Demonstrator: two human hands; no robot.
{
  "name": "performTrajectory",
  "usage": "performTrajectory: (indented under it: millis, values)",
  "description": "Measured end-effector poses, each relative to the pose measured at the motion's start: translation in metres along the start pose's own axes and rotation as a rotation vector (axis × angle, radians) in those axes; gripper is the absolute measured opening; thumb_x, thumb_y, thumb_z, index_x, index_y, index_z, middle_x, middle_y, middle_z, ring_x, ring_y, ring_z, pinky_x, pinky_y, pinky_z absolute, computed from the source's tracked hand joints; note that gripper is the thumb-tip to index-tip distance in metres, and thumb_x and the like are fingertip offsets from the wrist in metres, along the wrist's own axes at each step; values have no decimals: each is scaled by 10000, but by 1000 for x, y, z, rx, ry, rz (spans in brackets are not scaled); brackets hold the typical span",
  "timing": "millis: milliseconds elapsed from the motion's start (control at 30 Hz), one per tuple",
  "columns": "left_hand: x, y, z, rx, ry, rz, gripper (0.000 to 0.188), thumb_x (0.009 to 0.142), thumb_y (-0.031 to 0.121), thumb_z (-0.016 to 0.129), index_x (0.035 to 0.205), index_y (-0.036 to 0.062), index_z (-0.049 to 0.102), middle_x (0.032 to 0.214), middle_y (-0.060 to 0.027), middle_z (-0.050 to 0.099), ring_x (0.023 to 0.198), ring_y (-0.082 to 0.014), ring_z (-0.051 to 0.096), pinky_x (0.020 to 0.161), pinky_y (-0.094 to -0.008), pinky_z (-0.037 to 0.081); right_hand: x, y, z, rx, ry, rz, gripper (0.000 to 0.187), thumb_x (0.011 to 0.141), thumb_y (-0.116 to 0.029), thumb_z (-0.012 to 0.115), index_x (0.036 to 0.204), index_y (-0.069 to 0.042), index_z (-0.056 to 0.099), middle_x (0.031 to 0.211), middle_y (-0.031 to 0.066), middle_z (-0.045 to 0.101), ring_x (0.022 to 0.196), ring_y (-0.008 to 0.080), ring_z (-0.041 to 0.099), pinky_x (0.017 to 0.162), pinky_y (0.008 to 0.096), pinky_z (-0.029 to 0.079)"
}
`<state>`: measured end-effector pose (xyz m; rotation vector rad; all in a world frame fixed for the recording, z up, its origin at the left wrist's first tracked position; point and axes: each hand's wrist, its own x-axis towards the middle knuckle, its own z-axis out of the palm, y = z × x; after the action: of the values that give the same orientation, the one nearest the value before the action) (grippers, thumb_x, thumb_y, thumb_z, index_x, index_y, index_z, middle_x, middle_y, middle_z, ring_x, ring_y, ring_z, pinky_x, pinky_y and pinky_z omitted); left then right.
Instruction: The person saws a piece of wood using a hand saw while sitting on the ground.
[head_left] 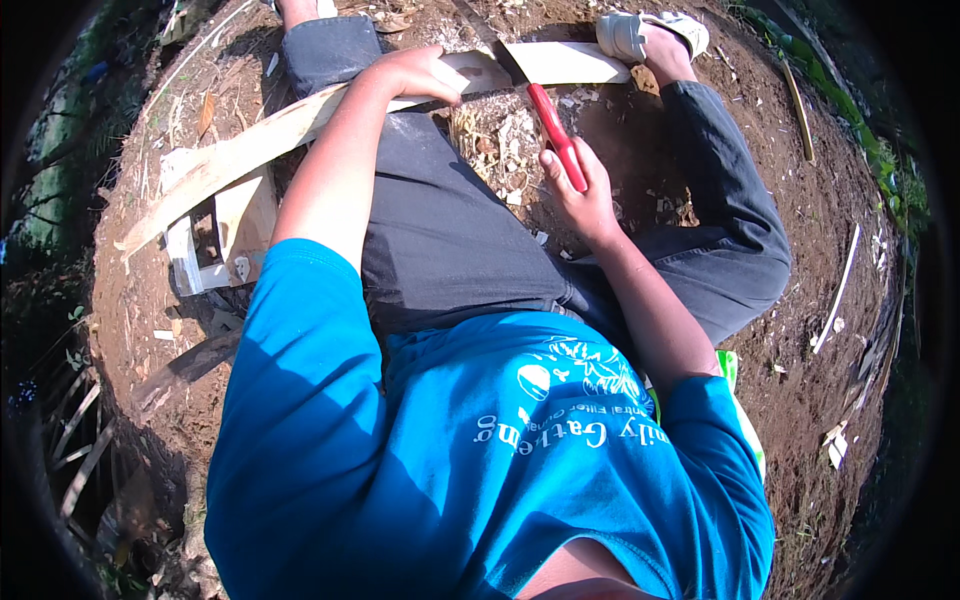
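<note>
A long pale wooden plank [262,140] lies across in front of me, bowed by the lens. My left hand [412,76] grips it near the middle, its fingers bent over the wood. In my right hand [585,200] is a knife with a red handle [557,135] and a long dark blade [508,60]. The fingers are closed round the lower end of the handle. The blade points up and away, crossing the plank just right of my left hand. Its tip runs out of the picture at the top.
Wood chips [512,150] litter the brown soil between my legs. My shoe [625,38] is at the plank's right end. At left, under the plank, lie pale boards [245,225]. A thin stick [840,285] lies on the ground at right; green plants [855,110] edge the soil.
</note>
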<state>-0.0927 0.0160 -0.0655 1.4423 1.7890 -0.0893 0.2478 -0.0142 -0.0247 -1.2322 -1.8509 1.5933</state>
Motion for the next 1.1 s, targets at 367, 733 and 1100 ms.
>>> performTrajectory:
  millis: [367,733,1100]
  values:
    - [-7,9,-16,-4,-108,-81,944,578,555,873,1273,-30,614,1220,-204,700,1115,-299,683,945,-366,534,-4,42,-18,-429,-213,-228,234,823,-204,803,1014,-114,703,1023,90,666,1007,322,595,948,433,471]
    - [-10,16,-18,-6,-121,-115,924,574,566,865,1260,-12,644,1235,-221,701,1124,-319,682,954,-383,529,5,59,-26,-545,-297,-269,373,796,-239,849,1098,-129,660,1070,104,593,1004,310,580,908,426,500]
    - [-2,4,-5,47,-56,-93,1046,584,609,832,1401,23,543,1327,-229,659,1206,-347,651,1025,-405,504,33,-54,-19,102,-33,168,302,986,-311,722,906,-46,601,722,-27,526,692,52,533,592,267,439]
